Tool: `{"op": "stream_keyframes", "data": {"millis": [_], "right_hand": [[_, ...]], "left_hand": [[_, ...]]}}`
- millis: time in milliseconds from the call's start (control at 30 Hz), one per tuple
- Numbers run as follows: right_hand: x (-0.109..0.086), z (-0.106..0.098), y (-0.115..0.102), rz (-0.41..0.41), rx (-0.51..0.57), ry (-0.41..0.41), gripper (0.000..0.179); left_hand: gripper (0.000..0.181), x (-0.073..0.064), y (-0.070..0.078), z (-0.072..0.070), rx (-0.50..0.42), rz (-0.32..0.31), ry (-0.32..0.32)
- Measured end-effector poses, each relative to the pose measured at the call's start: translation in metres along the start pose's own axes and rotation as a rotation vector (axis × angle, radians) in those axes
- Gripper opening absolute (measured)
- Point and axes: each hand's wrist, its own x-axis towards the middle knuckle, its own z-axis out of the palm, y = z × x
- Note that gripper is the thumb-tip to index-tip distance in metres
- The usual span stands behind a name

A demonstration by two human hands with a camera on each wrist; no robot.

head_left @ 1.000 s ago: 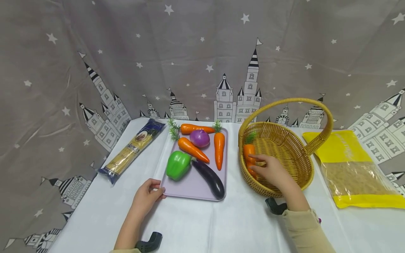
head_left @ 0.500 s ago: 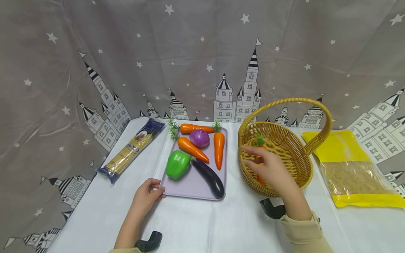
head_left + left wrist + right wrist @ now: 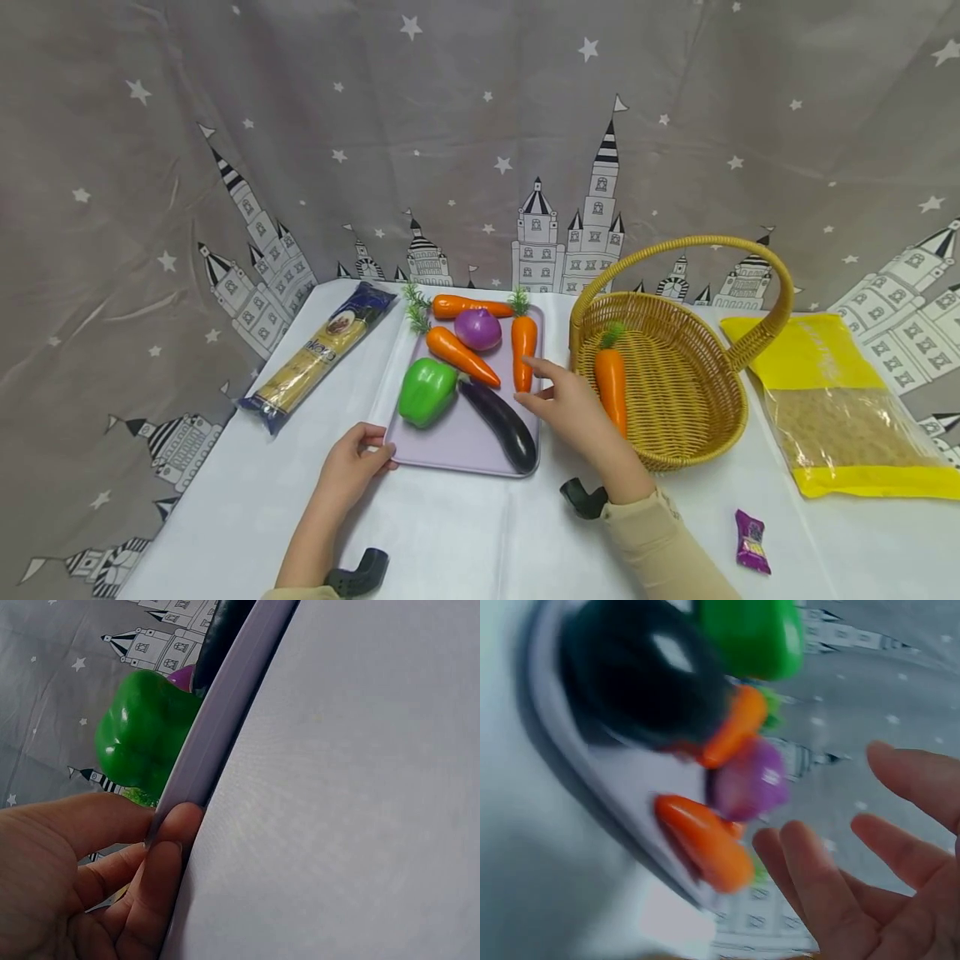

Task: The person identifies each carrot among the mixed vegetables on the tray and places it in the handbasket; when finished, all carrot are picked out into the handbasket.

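My left hand (image 3: 348, 468) pinches the near left corner of a lilac tray (image 3: 457, 450), thumb and fingers on its rim in the left wrist view. Over the tray's right edge, my right hand (image 3: 577, 417) reaches with spread fingers, holding nothing. Its fingertips are close to the right-hand carrot (image 3: 522, 346); the right wrist view shows them apart from it. On the tray also lie a green bell pepper (image 3: 426, 392), an eggplant (image 3: 501, 427), a purple onion (image 3: 477, 329), a slanting carrot (image 3: 461, 357) and a carrot along the back (image 3: 468, 307).
A wicker basket (image 3: 701, 442) with a tall handle stands right of the tray, one carrot (image 3: 611, 383) inside. Farther right lies a yellow bag (image 3: 847, 408). A spaghetti packet (image 3: 318, 354) lies at left. A small purple wrapped sweet (image 3: 751, 542) is near the front right.
My right hand has let go of the carrot in the basket and moved left out of it to the tray's right side. The left hand stays on the tray corner.
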Motion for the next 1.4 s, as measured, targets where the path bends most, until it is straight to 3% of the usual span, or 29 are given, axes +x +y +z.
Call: {"op": "stream_keyframes", "data": {"millis": [267, 500, 767, 1000, 1400], "right_hand": [[0.023, 0.026, 0.010, -0.014, -0.117, 0.082, 0.056], [0.037, 0.035, 0.020, -0.022, -0.138, 0.127, 0.058], [0.050, 0.037, 0.025, 0.030, -0.110, 0.106, 0.055], [0.060, 0.035, 0.024, -0.008, -0.110, 0.088, 0.050], [0.066, 0.035, 0.023, 0.033, -0.134, 0.006, 0.046]], "left_hand": [[0.029, 0.001, -0.001, 0.001, 0.018, -0.005, 0.004], [0.029, 0.000, 0.000, 0.001, 0.034, -0.012, 0.007], [0.028, -0.001, 0.002, 0.001, 0.038, -0.019, 0.010], [0.029, 0.000, 0.001, 0.000, 0.021, -0.004, 0.010], [0.029, 0.000, 0.001, 0.001, 0.014, -0.007, 0.002]]}}
